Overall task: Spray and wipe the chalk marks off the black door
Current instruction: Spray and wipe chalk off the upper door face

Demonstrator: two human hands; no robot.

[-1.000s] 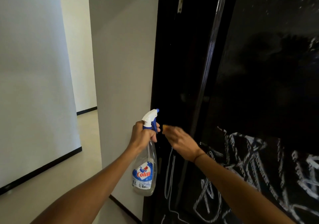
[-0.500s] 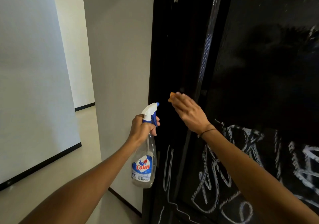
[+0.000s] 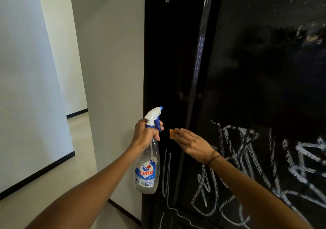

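Since half a second ago the right hand point(image 3: 191, 143), flat fingers pressing an orange cloth point(image 3: 172, 133), has wiped downward toward unwiped chalk marks point(image 3: 247, 158) beneath; the left hand point(image 3: 147, 134) grips the Colin spray bottle point(image 3: 148, 158).

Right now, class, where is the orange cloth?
In the head view it sits under the right hand, pressed against the black door, just right of the spray bottle, above the chalk marks.
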